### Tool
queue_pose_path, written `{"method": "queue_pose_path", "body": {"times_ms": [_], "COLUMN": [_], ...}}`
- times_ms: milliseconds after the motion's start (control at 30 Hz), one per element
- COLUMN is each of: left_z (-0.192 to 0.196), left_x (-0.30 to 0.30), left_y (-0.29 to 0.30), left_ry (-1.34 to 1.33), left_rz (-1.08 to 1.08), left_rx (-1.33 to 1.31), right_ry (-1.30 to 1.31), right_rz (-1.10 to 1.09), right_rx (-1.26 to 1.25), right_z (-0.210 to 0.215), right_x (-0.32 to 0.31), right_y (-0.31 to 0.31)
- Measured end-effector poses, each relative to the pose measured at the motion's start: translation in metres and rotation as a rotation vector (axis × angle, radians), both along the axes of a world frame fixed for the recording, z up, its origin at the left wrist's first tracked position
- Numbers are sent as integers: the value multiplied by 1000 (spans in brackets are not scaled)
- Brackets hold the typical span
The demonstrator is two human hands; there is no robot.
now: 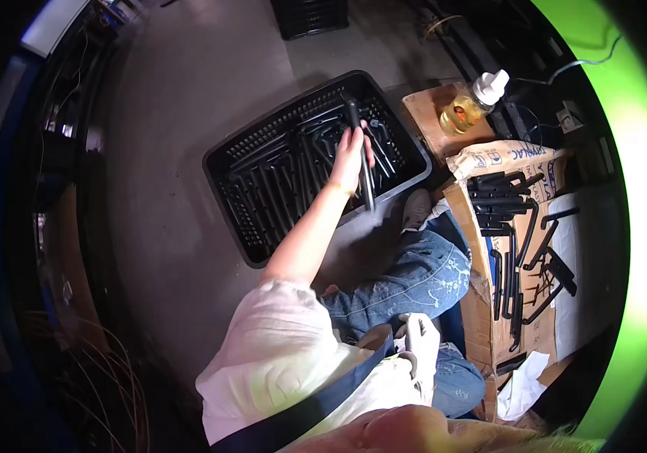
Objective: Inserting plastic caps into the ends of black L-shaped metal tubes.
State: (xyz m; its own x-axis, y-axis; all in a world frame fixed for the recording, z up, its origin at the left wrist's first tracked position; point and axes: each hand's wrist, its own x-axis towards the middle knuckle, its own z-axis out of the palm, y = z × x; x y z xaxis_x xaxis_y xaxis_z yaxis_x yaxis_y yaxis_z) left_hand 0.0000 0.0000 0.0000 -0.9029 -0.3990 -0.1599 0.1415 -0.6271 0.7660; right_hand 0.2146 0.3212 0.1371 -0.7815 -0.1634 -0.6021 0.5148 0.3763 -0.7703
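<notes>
My bare left hand (351, 160) reaches out over a black plastic crate (221, 170). Its fingers are wrapped round a long black bar with a bent end (368, 185), which slants across the crate's near rim. Inside the crate lie many similar black bars (285, 181), packed side by side. Close to my body, over my lap, is my right hand (418, 332) in a pale glove. Its fingers look curled in, and whatever they may hold is hidden.
To the right, black bent parts (501, 200) lie on an opened cardboard box (482, 302). A bottle of yellow liquid with a white top (461, 112) stands on cardboard beyond it. Another black crate (308, 19) is at the far side. Thin wires (108, 374) hang at the lower left.
</notes>
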Motion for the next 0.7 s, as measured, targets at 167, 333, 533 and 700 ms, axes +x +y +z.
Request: {"method": "queue_pose_path", "body": {"times_ms": [167, 333, 533, 700], "left_z": [-189, -129, -85, -89], "left_x": [-32, -29, 32, 81], "left_y": [-102, 28, 2, -35], "left_ry": [-749, -751, -749, -629], "left_rz": [491, 223, -58, -298], "left_rx": [-719, -1010, -1662, -1819], "right_ry": [28, 3, 22, -4], "right_rz": [118, -71, -22, -15], "right_rx": [-52, -1, 20, 24], "right_z": [6, -11, -19, -9], "right_x": [-5, -6, -9, -12], "right_y": [-16, -11, -3, -12]}}
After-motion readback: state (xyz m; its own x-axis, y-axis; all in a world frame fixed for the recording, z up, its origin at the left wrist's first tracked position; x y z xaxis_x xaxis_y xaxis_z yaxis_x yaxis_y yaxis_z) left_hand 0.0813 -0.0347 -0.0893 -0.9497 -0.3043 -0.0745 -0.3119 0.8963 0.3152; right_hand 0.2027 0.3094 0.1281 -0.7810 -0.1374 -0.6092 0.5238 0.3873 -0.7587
